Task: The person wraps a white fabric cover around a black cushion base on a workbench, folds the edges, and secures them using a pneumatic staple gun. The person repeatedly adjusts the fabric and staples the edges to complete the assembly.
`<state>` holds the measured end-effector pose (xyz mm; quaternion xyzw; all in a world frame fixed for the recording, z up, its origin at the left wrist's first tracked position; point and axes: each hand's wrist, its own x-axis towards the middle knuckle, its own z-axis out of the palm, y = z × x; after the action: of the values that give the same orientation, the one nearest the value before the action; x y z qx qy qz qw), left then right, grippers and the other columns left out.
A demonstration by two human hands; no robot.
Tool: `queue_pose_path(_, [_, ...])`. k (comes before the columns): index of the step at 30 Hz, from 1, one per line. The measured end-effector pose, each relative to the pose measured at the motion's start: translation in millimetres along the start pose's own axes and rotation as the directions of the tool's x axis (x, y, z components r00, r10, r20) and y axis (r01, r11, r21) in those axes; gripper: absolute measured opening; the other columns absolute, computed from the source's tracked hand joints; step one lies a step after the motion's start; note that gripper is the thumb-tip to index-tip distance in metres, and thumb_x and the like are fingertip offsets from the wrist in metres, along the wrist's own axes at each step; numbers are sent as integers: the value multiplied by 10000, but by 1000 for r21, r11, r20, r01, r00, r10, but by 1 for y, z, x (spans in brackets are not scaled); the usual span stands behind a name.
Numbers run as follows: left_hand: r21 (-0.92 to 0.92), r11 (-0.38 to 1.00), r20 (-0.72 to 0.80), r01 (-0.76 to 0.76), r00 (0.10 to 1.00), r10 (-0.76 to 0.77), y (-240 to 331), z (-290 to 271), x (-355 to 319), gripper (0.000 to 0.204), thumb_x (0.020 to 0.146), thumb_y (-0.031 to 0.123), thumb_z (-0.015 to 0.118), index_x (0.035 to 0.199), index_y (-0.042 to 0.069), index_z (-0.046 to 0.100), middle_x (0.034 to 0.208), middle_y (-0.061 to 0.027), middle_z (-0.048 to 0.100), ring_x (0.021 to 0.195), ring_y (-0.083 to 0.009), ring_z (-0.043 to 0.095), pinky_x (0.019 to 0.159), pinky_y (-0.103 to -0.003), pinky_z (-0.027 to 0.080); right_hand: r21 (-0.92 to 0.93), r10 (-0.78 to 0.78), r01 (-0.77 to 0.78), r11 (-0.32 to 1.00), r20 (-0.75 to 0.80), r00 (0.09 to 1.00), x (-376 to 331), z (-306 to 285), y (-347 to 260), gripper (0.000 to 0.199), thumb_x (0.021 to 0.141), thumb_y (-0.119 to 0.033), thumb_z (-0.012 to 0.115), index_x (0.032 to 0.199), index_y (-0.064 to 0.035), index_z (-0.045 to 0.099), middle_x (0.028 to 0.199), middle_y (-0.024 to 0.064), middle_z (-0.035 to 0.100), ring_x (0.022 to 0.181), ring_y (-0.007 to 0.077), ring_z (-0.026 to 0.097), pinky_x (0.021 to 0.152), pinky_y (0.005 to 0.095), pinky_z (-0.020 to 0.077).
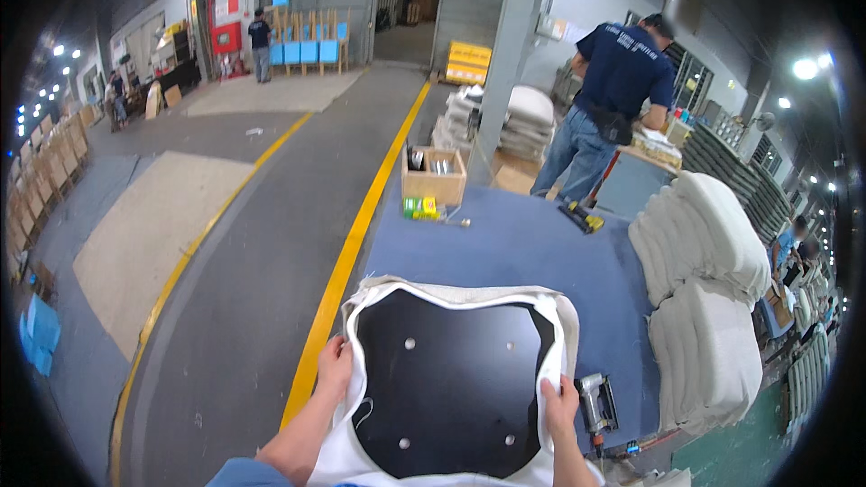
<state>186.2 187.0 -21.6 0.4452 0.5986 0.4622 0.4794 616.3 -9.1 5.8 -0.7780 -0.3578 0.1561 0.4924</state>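
Note:
In front of me on the blue-grey worktable [514, 252] lies a black seat board [451, 388] with several round holes. A white and beige fabric cover [356, 433] wraps around its rim, the loose edge folded inward over the board. My left hand [335, 367] is closed on the cover at the left side. At the right side, my right hand [560, 404] pinches the cover's edge, thumb on top. Just right of that hand, a silver and black staple gun [597, 404] rests on the table. What lies beneath the board is hidden.
A wooden box [433, 185] with metal items stands at the table's far left, a small green-yellow box [420, 208] before it. Farther right lies a black-yellow tool [580, 217]. Stacked beige cushions [704, 307] line the right edge. A co-worker [613, 90] stands beyond the table.

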Motion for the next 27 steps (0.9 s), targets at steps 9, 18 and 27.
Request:
queue_pose_path(9, [-621,581,-180,-526,818,547,182,-51,-96,622,1030,-44,529,1608,93,341,1349,-136,616,1246,-202,609,1091,-343,485,520,-260,405,752,-331,907,-38,-44,-92,322,965,-137,674,1243,-39,545,1034,20,604,936,132,570,861,299,460])
queue_pose_path(18, [-399,356,-264,-845,477,838,271,-91,-196,702,1006,65,597,1632,64,278,1295,-124,654,1191,-204,647,1025,-316,490,882,-269,374,286,-301,915,-57,8,-114,429,971,-126,675,1349,-46,490,1303,58,608,1196,182,578,1064,337,431])
queue_pose_path(27, [67,217,264,-974,227,937,363,-45,-274,746,878,3,714,1560,34,413,951,-104,606,778,-198,593,722,-309,504,959,42,-215,-186,226,973,-106,89,-97,542,949,-427,510,1393,-133,605,1432,112,611,1326,329,559,1137,514,433])
